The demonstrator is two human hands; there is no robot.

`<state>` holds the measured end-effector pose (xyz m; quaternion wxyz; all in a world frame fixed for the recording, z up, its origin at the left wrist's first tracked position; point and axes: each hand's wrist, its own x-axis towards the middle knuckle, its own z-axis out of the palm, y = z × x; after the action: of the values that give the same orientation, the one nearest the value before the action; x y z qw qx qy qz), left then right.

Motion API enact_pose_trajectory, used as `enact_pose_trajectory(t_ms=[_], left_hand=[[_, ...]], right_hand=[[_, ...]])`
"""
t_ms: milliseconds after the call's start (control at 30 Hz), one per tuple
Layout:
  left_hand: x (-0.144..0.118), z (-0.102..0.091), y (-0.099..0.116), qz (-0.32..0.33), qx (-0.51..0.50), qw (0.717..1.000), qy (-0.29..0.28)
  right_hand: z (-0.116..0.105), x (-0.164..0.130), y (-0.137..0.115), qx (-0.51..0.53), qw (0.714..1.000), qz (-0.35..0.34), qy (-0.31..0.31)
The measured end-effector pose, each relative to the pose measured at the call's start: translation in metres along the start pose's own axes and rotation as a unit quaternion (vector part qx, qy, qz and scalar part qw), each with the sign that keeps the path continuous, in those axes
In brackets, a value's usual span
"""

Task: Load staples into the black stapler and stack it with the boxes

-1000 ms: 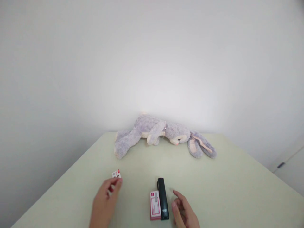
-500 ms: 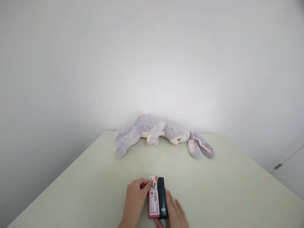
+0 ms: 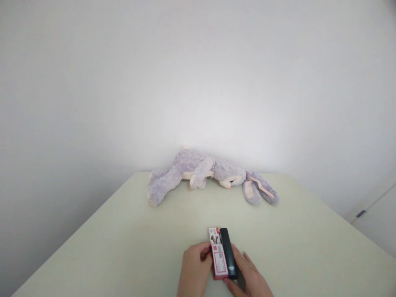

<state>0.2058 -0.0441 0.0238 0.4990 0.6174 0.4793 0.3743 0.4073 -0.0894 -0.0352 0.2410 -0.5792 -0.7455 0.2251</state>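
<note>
Stapler (image 3: 228, 252), pink box (image 3: 220, 261), white box (image 3: 214, 235): already grouped; unreleased. Left hand (image 3: 195, 264) curled at pink box, pinch unclear; right hand (image 3: 250, 274) spread along stapler.

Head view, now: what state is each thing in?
Pink-and-white box: label up, no open flap visible.
White-and-red packet: picture side up, beyond the box.
Black stapler: lying lengthwise beside the box.
Plush rabbit: lying down, by the wall.
Left hand: fingers bent, beside the box.
Right hand: against the stapler.
</note>
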Motion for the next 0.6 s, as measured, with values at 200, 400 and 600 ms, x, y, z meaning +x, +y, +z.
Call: enact_pose_trajectory(t_ms=[200, 400, 600], left_hand=[[0.045, 0.106, 0.032, 0.004, 0.017, 1.0, -0.021], [0.075, 0.169, 0.049, 0.016, 0.052, 0.998, -0.018], [0.053, 0.142, 0.033, 0.045, 0.09, 0.995, 0.015]], right_hand=[[-0.095, -0.036, 0.065, -0.013, 0.996, 0.069, 0.057], [-0.143, -0.049, 0.103, 0.024, 0.992, 0.101, 0.066], [-0.135, -0.068, 0.116, 0.02, 0.98, 0.121, 0.155]])
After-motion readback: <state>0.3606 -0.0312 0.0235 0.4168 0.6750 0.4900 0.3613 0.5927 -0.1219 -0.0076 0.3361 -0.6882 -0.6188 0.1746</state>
